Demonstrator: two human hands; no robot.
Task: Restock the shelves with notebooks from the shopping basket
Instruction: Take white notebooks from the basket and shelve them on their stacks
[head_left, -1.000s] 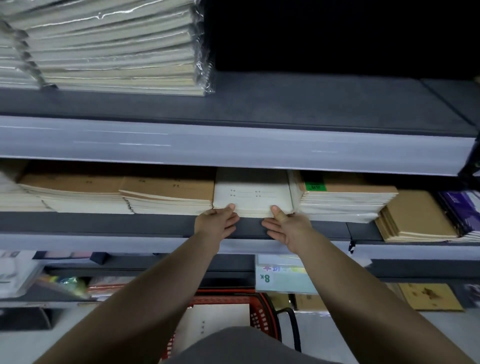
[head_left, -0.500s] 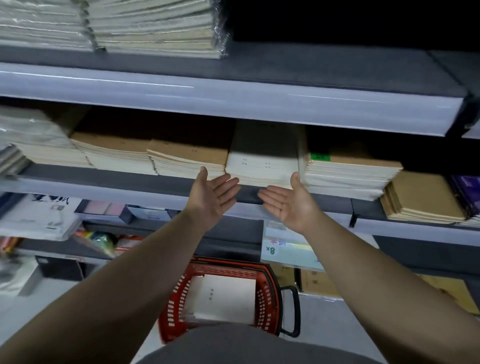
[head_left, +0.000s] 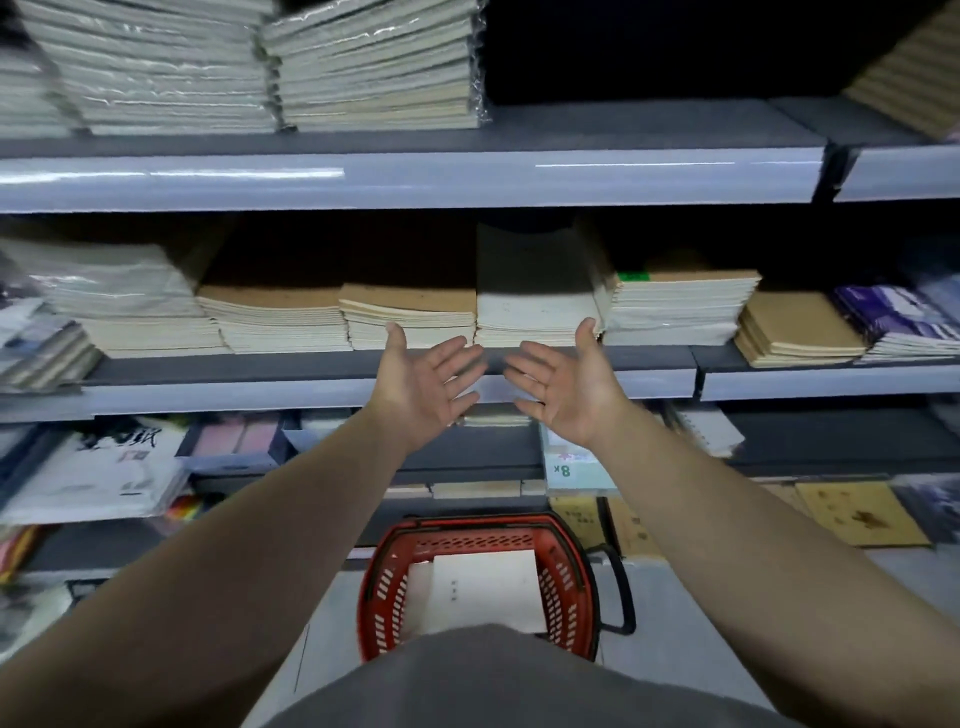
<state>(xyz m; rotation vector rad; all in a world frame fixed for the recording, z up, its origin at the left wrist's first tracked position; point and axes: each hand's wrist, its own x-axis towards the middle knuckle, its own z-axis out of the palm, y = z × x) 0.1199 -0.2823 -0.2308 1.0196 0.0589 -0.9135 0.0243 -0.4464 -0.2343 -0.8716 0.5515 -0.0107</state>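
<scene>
On middle shelf (head_left: 234, 366): white notebook stack (head_left: 535, 312), seated, now released. Left hand (head_left: 426, 384), right hand (head_left: 566, 387): pulled back, fingers spread, empty. In red shopping basket (head_left: 379, 597) below: more notebooks (head_left: 478, 587) pending.

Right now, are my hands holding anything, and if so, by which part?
Nothing is held. The left hand and the right hand are both open, palms up, just in front of the white notebook stack on the shelf.

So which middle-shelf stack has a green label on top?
The kraft stack just right of the white stack; only it carries a green label.
</scene>
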